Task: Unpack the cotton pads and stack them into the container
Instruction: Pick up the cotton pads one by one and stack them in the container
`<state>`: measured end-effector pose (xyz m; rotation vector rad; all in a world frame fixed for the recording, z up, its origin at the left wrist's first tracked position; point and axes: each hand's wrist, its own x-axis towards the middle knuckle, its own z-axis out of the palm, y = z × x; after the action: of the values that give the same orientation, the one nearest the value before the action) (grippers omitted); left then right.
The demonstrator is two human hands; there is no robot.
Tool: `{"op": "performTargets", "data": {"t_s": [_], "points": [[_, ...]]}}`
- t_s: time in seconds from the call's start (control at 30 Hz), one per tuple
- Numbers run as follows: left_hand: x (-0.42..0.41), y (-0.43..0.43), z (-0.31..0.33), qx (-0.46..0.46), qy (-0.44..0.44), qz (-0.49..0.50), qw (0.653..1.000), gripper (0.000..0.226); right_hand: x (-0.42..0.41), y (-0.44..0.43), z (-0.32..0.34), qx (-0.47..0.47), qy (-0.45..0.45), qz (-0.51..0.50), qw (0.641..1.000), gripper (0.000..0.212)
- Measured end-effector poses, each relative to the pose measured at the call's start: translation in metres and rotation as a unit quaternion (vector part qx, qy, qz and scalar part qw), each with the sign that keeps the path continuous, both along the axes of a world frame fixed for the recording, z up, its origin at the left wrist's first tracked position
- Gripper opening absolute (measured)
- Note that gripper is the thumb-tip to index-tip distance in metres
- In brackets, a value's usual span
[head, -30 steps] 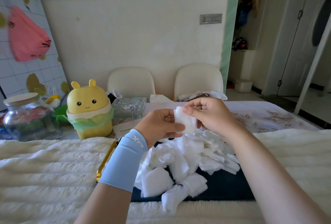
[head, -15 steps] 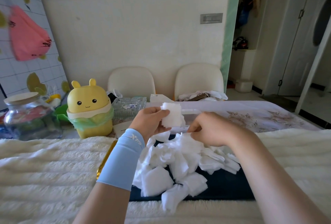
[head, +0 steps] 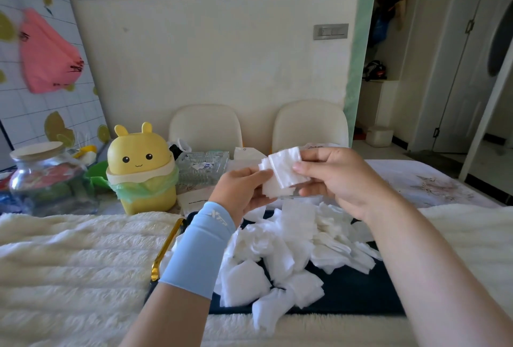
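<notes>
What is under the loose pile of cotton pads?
A dark blue tray with a gold handle lies under the pile of cotton pads, on a white fluffy cover. The pads hide its middle, so anything beneath them cannot be seen.

In front of me, left of the frame, a yellow bin [head: 141, 169] stands beside a glass jar [head: 47, 177]; two cream chairs [head: 205, 127] are behind.

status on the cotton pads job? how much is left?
Done: the pads are unpacked, lying as a loose heap on the dark tray. In hand: the left hand holds a small stack and the right hand pinches its top pad. Left: nearly everything; the heap is large, and no container with stacked pads shows in view.
</notes>
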<state>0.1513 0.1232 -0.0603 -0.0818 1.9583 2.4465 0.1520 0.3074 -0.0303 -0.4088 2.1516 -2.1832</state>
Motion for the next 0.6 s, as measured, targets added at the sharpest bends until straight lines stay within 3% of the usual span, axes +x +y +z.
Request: {"op": "performTargets", "data": {"t_s": [0.3, 0.5, 0.6], "points": [[0.004, 0.005, 0.002, 0.025, 0.004, -0.068, 0.997, 0.016, -0.003, -0.011, -0.012, 0.113, 0.018, -0.143, 0.983, 0.007], [0.004, 0.006, 0.001, 0.009, 0.001, -0.063, 0.998, 0.021, -0.004, -0.012, -0.010, 0.060, 0.002, -0.133, 0.989, 0.009], [0.005, 0.006, 0.002, 0.029, 0.007, -0.074, 0.997, 0.026, -0.008, -0.015, -0.015, 0.078, 0.013, -0.151, 0.985, 0.010]]}}
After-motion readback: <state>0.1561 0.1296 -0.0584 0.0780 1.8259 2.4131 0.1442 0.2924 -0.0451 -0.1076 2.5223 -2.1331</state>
